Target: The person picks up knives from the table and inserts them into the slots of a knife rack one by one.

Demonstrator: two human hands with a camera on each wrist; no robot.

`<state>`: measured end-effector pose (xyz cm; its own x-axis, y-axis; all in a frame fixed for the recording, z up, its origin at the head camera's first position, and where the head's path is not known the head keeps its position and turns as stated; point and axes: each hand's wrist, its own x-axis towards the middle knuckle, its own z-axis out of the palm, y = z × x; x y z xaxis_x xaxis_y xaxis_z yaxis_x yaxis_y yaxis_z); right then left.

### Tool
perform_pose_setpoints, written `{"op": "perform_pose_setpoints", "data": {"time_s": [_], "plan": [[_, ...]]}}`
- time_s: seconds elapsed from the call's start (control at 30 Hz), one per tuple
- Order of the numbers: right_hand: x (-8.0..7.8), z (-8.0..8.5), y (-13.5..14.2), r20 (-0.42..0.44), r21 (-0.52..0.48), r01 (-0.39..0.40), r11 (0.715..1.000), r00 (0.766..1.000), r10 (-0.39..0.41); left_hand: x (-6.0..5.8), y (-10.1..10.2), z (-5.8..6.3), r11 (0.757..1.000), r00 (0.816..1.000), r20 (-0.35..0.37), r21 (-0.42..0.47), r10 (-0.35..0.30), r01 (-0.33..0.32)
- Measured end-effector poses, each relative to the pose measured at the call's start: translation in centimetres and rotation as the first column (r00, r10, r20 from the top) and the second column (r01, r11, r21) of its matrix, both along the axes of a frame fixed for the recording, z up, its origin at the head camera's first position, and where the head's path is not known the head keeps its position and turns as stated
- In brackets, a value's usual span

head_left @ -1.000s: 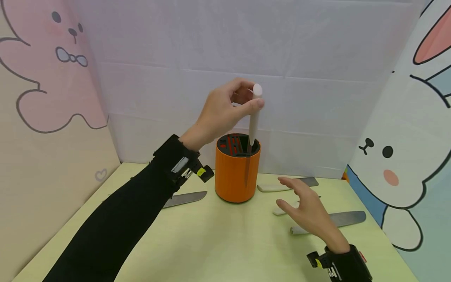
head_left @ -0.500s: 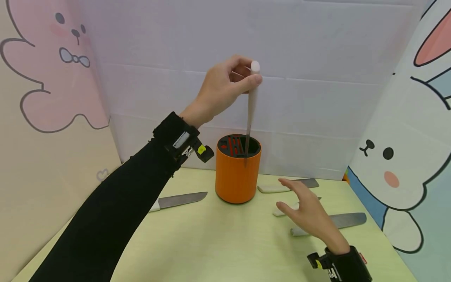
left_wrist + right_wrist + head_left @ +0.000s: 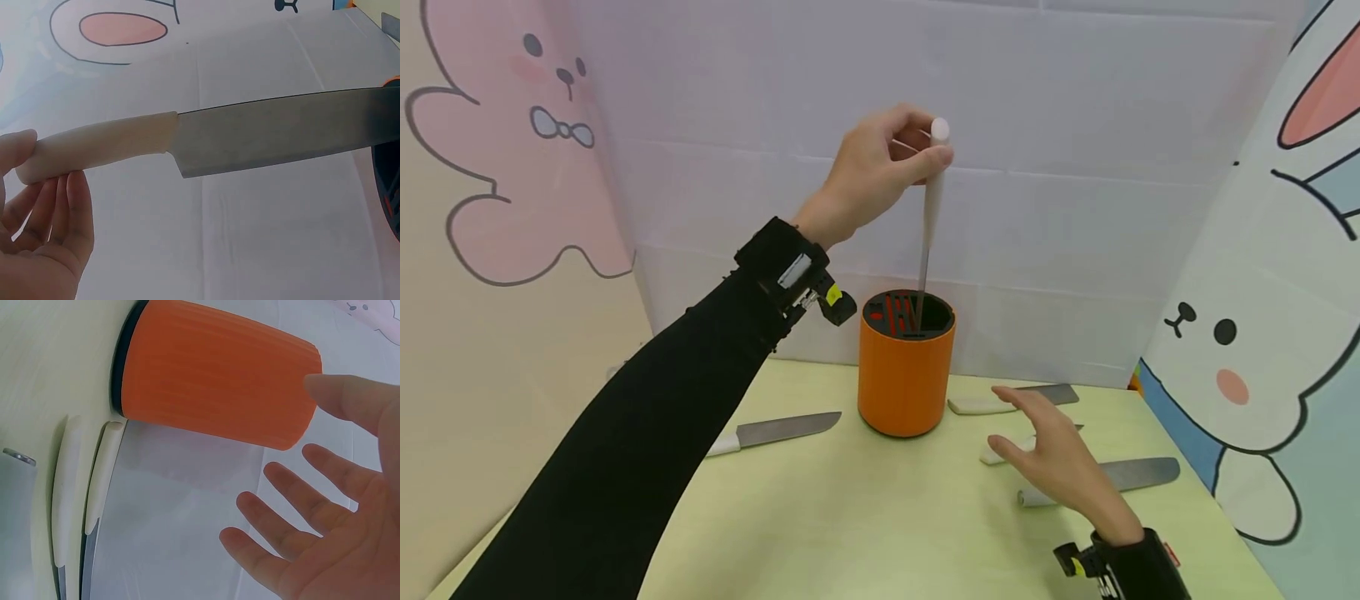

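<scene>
My left hand (image 3: 880, 171) pinches the end of a white-handled kitchen knife (image 3: 275, 131) between thumb and fingers. The knife hangs point down over the orange knife block (image 3: 902, 379), its blade tip at the black slotted top (image 3: 895, 312). In the left wrist view the broad blade runs to the block's top at the right edge. My right hand (image 3: 1048, 450) holds nothing; its fingers are spread and relaxed above the knives on the right. In the right wrist view, the orange block (image 3: 219, 372) lies beyond the open fingers.
On the pale yellow table (image 3: 850, 533), a knife (image 3: 786, 427) lies left of the block, partly behind my left sleeve. To the right are a cleaver-like knife (image 3: 1052, 393), a small knife (image 3: 996, 454) and a wide-bladed knife (image 3: 1142, 472). A white sheet (image 3: 1075, 250) stands behind.
My left hand first lifted the knife from in front of the block to above it, then rose slightly and shifted the blade left over the slots. My right hand has stayed in place.
</scene>
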<state>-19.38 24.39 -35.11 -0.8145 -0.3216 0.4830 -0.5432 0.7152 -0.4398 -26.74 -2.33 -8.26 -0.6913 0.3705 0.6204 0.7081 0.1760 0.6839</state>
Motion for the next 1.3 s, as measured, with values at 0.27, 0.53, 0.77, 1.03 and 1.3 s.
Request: {"op": "perform_pose_setpoints", "data": {"time_s": [0.27, 0.53, 0.77, 1.03, 1.3], "plan": [[0.0, -0.3, -0.1, -0.003, -0.003, -0.007, 1.0, 1.0, 0.007, -0.9, -0.5, -0.8, 0.998, 0.999, -0.004, -0.043, 0.037, -0.037], [-0.2, -0.3, 0.1, 0.0, 0.001, -0.018, 1.0, 1.0, 0.018, -2.3, -0.5, -1.5, 0.998, 0.999, -0.012, -0.048, 0.048, -0.048], [-0.3, -0.6, 0.3, -0.001, 0.014, -0.02, 1.0, 1.0, 0.02, -6.2, 0.0, -3.0, 0.993, 0.996, -0.043, -0.08, 0.084, -0.087], [-0.3, -0.6, 0.3, 0.004, 0.016, -0.021, 1.0, 1.0, 0.021, -8.3, -0.1, -5.0, 0.986, 0.992, -0.058, -0.115, 0.111, -0.117], [-0.2, -0.5, 0.0, 0.007, 0.012, -0.026, 1.0, 1.0, 0.026, -9.4, -0.6, -7.0, 0.973, 0.985, -0.073, -0.162, 0.155, -0.165]]}}
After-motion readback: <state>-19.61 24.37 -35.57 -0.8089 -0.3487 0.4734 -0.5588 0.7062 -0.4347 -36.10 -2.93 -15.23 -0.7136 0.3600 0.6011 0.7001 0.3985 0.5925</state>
